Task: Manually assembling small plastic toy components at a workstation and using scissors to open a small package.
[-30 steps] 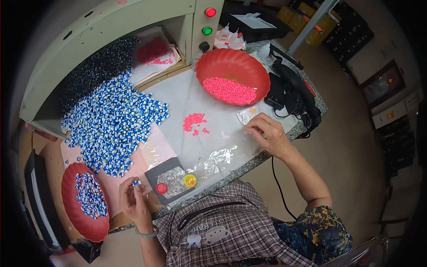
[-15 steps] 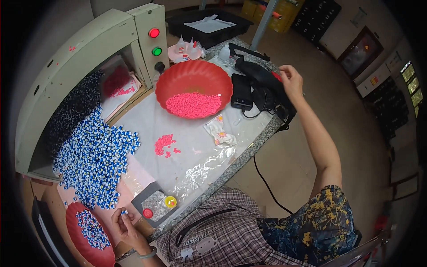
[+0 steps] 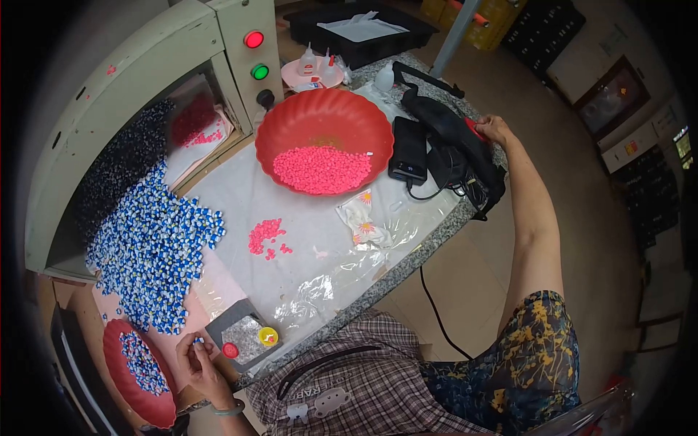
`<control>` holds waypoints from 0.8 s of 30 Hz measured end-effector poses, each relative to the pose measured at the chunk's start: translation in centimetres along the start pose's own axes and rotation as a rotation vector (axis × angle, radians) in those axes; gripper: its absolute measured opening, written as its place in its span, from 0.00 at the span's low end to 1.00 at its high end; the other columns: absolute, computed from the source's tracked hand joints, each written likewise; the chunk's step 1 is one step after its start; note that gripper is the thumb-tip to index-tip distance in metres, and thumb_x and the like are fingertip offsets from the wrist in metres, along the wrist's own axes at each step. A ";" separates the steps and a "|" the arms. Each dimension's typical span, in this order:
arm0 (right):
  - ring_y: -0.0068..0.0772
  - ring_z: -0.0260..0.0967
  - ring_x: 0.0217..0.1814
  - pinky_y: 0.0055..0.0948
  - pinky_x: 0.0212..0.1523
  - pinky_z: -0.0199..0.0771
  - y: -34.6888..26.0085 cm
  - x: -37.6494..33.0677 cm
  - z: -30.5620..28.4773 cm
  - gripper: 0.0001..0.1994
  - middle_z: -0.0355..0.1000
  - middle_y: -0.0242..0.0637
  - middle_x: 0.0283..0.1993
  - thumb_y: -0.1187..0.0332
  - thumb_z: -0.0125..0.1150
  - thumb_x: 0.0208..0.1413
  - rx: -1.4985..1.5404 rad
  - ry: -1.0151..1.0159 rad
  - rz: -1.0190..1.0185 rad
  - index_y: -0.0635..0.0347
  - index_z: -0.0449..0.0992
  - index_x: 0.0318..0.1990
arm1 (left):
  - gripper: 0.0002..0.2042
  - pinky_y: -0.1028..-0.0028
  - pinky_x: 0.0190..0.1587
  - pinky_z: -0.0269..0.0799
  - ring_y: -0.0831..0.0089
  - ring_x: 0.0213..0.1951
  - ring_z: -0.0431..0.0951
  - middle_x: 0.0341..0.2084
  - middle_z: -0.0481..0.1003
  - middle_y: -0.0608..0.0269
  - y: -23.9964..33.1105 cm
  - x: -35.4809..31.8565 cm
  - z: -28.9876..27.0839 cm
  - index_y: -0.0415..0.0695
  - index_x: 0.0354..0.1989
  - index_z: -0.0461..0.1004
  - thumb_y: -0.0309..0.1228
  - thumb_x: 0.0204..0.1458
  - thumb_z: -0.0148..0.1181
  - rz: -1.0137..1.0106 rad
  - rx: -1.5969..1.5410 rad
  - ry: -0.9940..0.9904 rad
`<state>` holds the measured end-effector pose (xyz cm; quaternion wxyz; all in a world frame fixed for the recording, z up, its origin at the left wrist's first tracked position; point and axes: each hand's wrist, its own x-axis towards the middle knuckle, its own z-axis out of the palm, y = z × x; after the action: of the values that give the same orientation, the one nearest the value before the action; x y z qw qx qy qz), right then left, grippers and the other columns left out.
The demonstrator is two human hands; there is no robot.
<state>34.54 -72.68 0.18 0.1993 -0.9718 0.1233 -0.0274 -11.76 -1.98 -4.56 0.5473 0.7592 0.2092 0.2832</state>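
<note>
My left hand (image 3: 201,367) is at the lower left, its thumb and fingers pinched on a small blue-and-white piece (image 3: 198,340). Right beside it lies a grey tray (image 3: 218,328) carrying a red cap (image 3: 230,350) and a yellow round cup (image 3: 268,336). A large heap of blue-and-white pieces (image 3: 156,243) spreads beyond that hand. Out at the far right, my right hand (image 3: 496,131) has its fingers closed at a red part (image 3: 476,129) on the edge of a black strapped device (image 3: 454,134). Whether it grips that part or only presses it, I cannot tell.
A red bowl (image 3: 327,116) holds pink pieces, with a loose pink pile (image 3: 267,236) nearer. Another red bowl (image 3: 113,370) contains blue-and-white pieces. A black power bank (image 3: 408,149), a crumpled wrapper (image 3: 363,220) and the machine housing (image 3: 138,54) surround the worktop. A black cable (image 3: 440,320) hangs below.
My right hand has moved from just beside the black device onto its red part. The whole view has shifted slightly. My left hand keeps its pinch near the grey tray.
</note>
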 end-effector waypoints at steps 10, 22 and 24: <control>0.31 0.78 0.46 0.30 0.49 0.76 3.5 -2.9 -3.4 0.19 0.80 0.41 0.42 0.63 0.69 0.48 0.106 0.259 -0.151 0.62 0.77 0.47 | 0.08 0.79 0.40 0.75 0.77 0.39 0.75 0.44 0.73 0.60 0.8 0.1 -0.4 0.34 0.48 0.74 0.20 0.63 0.51 -0.073 -0.039 0.002; 0.30 0.71 0.41 0.27 0.42 0.71 -26.4 -36.2 3.3 0.21 0.71 0.38 0.41 0.79 0.69 0.44 0.171 -0.387 -0.897 0.65 0.73 0.48 | 0.08 0.83 0.35 0.74 0.82 0.34 0.77 0.38 0.75 0.65 1.6 0.1 0.3 0.36 0.47 0.75 0.20 0.61 0.56 -0.029 -0.136 0.039; 0.38 0.72 0.43 0.29 0.42 0.73 -28.6 -39.2 4.5 0.22 0.71 0.41 0.40 0.77 0.73 0.38 0.203 -0.490 -0.980 0.65 0.73 0.44 | 0.07 0.83 0.34 0.73 0.83 0.33 0.76 0.37 0.75 0.66 1.5 0.1 0.0 0.36 0.46 0.76 0.20 0.61 0.56 -0.011 -0.142 0.040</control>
<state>3.60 -35.68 7.14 0.2785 -0.8694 -0.3962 0.0981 -11.63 -2.36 -3.11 0.5970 0.7115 0.2036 0.3096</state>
